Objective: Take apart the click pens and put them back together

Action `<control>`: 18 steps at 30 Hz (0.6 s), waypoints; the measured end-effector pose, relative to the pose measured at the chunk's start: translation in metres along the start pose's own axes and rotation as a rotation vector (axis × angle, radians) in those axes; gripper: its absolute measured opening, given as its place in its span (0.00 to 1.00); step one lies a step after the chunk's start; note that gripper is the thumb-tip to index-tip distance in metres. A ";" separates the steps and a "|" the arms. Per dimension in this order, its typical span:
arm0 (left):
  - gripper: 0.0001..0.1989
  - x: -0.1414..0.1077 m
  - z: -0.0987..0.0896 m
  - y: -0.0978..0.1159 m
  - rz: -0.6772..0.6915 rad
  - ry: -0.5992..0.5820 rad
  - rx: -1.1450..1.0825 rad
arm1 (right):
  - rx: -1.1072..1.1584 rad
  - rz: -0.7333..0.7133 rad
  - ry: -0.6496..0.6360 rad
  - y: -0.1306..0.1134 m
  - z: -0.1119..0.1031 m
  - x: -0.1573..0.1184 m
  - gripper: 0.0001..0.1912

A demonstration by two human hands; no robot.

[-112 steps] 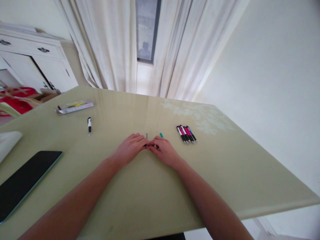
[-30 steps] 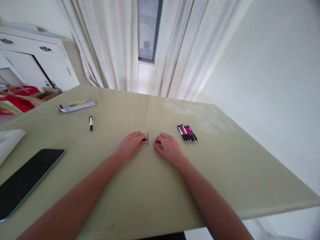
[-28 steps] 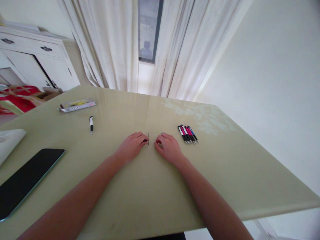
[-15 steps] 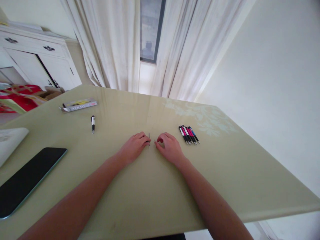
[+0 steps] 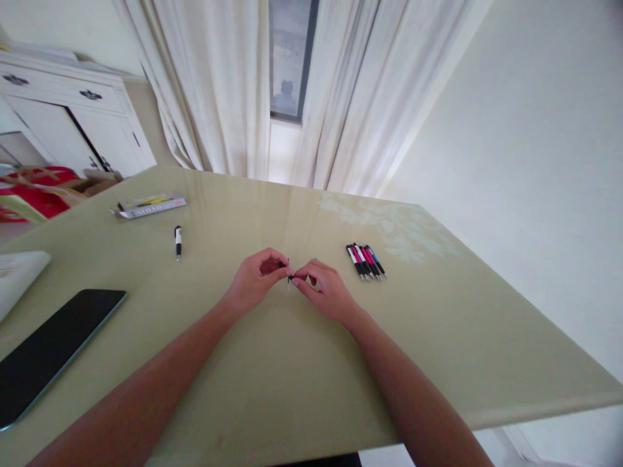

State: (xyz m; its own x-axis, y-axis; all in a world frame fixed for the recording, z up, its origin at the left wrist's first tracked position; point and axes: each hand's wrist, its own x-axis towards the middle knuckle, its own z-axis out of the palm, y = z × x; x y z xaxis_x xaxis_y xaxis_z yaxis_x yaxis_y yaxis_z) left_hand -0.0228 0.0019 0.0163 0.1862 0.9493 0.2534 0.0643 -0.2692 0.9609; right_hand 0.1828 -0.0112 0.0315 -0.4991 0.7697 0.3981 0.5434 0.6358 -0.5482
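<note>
My left hand (image 5: 257, 279) is pinched on a small black pen part (image 5: 291, 277), with a dark end showing by its fingertips. My right hand (image 5: 324, 288) meets it from the other side, thumb and forefinger closed on the same black part. Just under the fingertips lies a thin pen refill (image 5: 289, 286), mostly covered by them. Right of my hands, several pens (image 5: 367, 262) with white, pink and blue barrels lie in a row. A single white and black pen (image 5: 178, 244) rests further left.
A dark-screened tablet or phone (image 5: 58, 350) lies at the left, with a white object (image 5: 19, 275) beyond it. A flat box (image 5: 153, 206) holding yellow items is at the back left of the pale green table (image 5: 292, 402).
My left hand has lifted slightly with its fingers arched. My right hand has moved left, and its fingertips now touch the black part at my left fingertips.
</note>
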 end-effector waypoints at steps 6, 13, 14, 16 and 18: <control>0.19 -0.001 -0.004 0.003 -0.007 0.094 0.181 | -0.266 0.127 0.041 0.006 -0.006 0.001 0.05; 0.10 0.002 -0.022 -0.007 0.091 0.126 0.724 | -0.557 0.275 -0.057 0.010 -0.010 0.001 0.07; 0.10 0.002 -0.021 -0.010 0.097 0.093 0.747 | -0.568 0.280 -0.070 0.010 -0.010 0.001 0.07; 0.10 0.001 -0.019 -0.013 0.125 0.032 0.787 | -0.574 0.280 -0.081 0.010 -0.008 0.002 0.07; 0.11 0.000 -0.016 -0.014 0.162 -0.010 0.818 | -0.563 0.269 -0.072 0.010 -0.007 0.002 0.08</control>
State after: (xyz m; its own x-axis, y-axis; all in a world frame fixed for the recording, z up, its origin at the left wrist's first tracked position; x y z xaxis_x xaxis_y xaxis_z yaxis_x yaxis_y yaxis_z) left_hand -0.0394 0.0089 0.0044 0.2629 0.8880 0.3773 0.7271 -0.4394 0.5275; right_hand 0.1925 -0.0032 0.0321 -0.3286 0.9138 0.2387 0.9188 0.3678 -0.1431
